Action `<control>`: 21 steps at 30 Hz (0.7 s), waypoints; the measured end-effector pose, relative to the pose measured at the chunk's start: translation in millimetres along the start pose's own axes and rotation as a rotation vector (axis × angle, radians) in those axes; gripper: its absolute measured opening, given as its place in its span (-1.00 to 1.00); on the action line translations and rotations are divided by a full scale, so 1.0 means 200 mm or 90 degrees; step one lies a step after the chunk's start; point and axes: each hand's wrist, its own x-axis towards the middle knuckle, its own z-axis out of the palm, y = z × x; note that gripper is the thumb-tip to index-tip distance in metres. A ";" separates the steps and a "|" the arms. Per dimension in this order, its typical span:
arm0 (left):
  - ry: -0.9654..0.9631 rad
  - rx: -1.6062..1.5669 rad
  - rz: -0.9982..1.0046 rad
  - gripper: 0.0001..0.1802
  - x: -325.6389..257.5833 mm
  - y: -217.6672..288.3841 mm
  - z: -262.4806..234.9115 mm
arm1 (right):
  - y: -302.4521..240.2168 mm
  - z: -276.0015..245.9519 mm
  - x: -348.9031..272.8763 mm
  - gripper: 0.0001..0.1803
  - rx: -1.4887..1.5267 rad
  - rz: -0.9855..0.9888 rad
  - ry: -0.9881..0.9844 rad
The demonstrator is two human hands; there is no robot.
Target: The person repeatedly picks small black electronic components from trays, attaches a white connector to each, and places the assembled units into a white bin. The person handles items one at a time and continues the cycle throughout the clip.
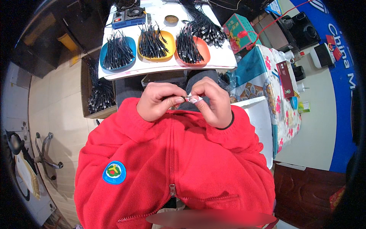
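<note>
My left hand [158, 100] and my right hand [211, 101] meet close to my chest, fingertips pinched together on a small white and dark piece [191, 99]. Both hands grip it; its exact shape is too small to tell. Red fleece sleeves cover both forearms. Beyond the hands, a white table [167, 65] carries three trays of short black cables: a blue tray [118, 53], a yellow tray [156, 45] and an orange tray [192, 49].
A blue box-shaped device [127, 17] and a loose pile of black cables [207, 28] lie at the table's far side. A cardboard box of cables [99, 95] stands on the floor to the left. A green carton [238, 32] and a flowered cloth [274, 87] sit to the right.
</note>
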 end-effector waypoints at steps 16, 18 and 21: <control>0.044 -0.246 -0.159 -0.88 -0.02 0.01 0.06 | -0.07 -0.03 0.00 -0.71 -0.272 -0.113 0.056; 0.039 -0.274 -0.177 -0.88 -0.02 0.00 0.06 | -0.08 -0.02 0.00 -0.78 -0.298 -0.116 0.045; 0.033 -0.174 -0.122 -0.88 -0.02 0.00 0.06 | -0.10 -0.03 -0.04 -0.88 -0.022 0.209 -0.038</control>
